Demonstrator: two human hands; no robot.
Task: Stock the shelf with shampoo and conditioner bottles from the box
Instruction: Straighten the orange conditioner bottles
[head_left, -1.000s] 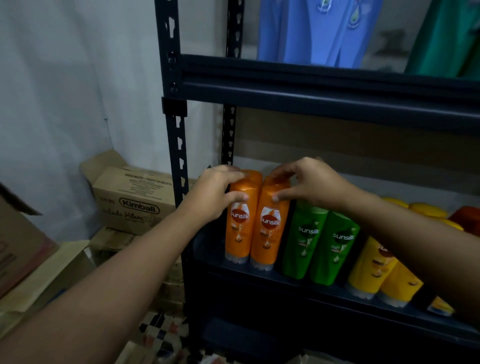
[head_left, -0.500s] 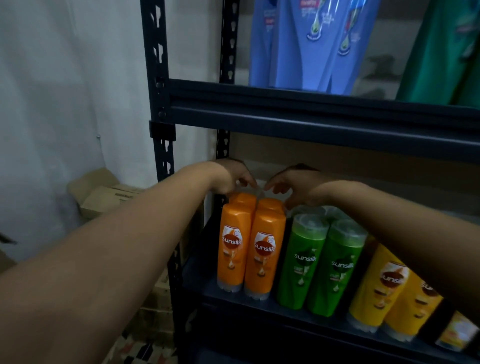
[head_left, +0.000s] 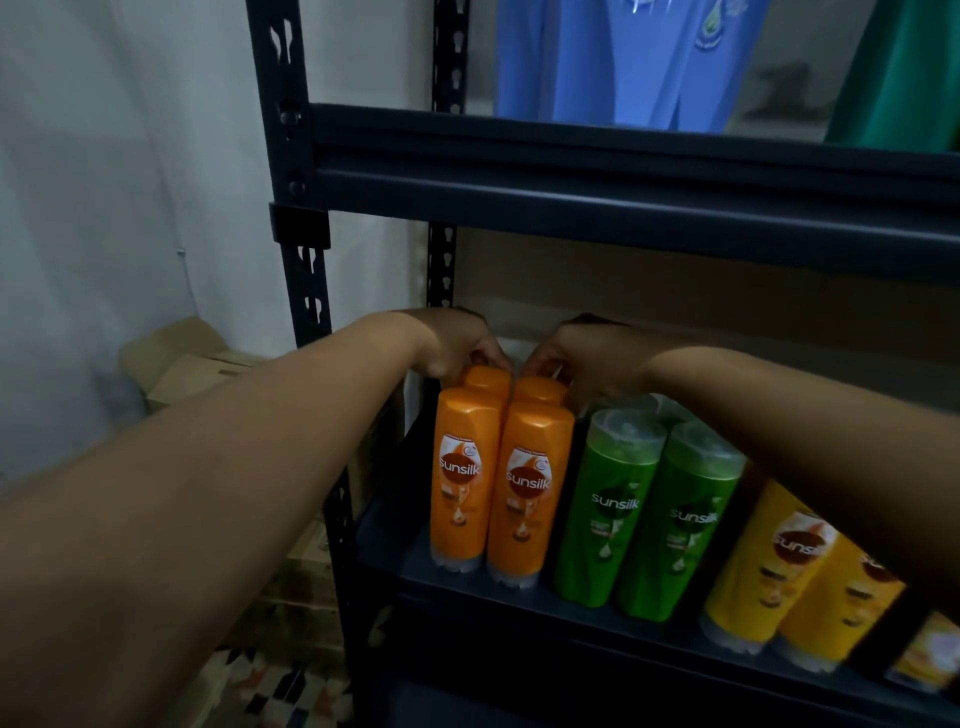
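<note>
Two rows of orange Sunsilk bottles stand at the left end of the dark metal shelf (head_left: 524, 605). The front pair (head_left: 463, 478) (head_left: 531, 493) stands upright side by side. Behind them only the tops of the rear left orange bottle (head_left: 487, 381) and the rear right orange bottle (head_left: 540, 391) show. My left hand (head_left: 457, 345) reaches over the front row, its fingers curled down onto the rear left bottle's top. My right hand (head_left: 584, 358) does the same on the rear right one. Their fingertips nearly meet.
Green Sunsilk bottles (head_left: 610, 509) stand right of the orange ones, then yellow bottles (head_left: 769, 561) under my right forearm. The upper shelf beam (head_left: 623, 176) hangs close above, bearing blue packs (head_left: 613, 62) and green packs (head_left: 904, 73). Cardboard boxes (head_left: 182, 364) sit left of the upright post (head_left: 304, 270).
A second ago my hands held the front orange pair by their tops. They have since let go and reached back to the rear orange bottles. The view has tilted up slightly.
</note>
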